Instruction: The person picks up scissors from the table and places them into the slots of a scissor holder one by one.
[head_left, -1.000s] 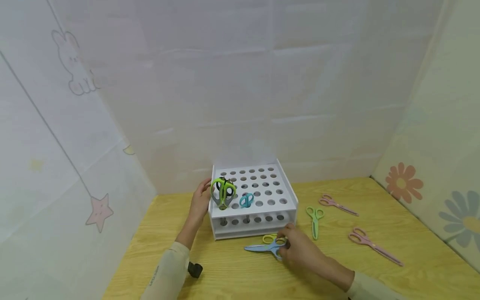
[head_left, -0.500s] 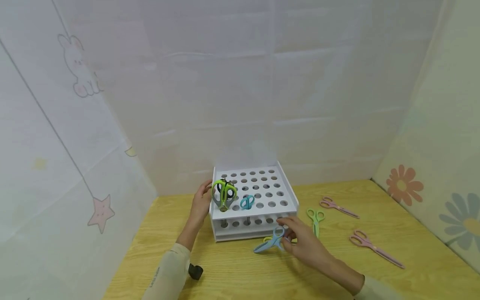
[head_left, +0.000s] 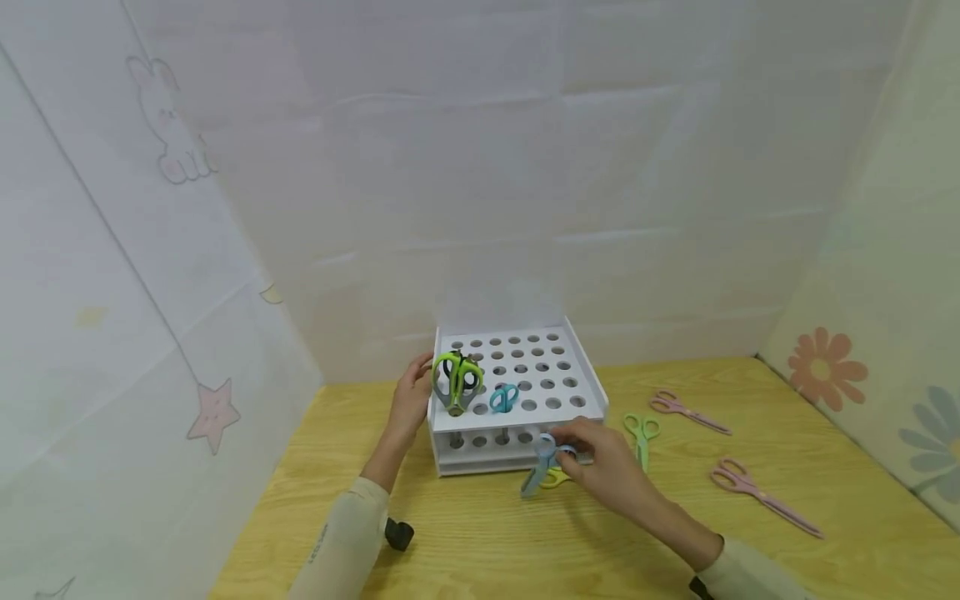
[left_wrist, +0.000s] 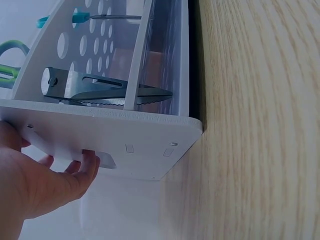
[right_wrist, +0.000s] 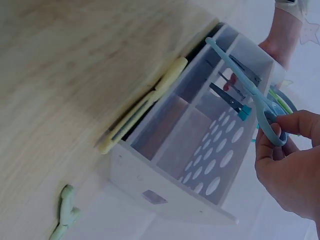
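My right hand (head_left: 611, 471) pinches the light blue scissors (head_left: 537, 475) by a handle loop, blades angled down, in front of the white rack (head_left: 517, 461) with rows of round holes. At the rack's left side my left hand (head_left: 411, 400) holds the side panel, its fingers bent at the handle cut-out (left_wrist: 106, 160). Green-and-grey scissors (head_left: 456, 385) and small teal scissors (head_left: 504, 398) stand upright in front-row holes, their blades (left_wrist: 112, 90) hanging below the top shelf. Yellow scissors (right_wrist: 145, 107) lie against the rack's front edge, partly hidden in the head view.
Right of the rack, green scissors (head_left: 642, 433) and two pink pairs, a far one (head_left: 688, 412) and a nearer one (head_left: 765, 497), lie on the wooden table (head_left: 465, 550). A pale wall covering (head_left: 480, 208) stands behind the rack.
The light blue scissors have been lifted off the table and turned from lying flat to blades pointing down. My right hand has risen slightly; the left hand stays at the rack's side.
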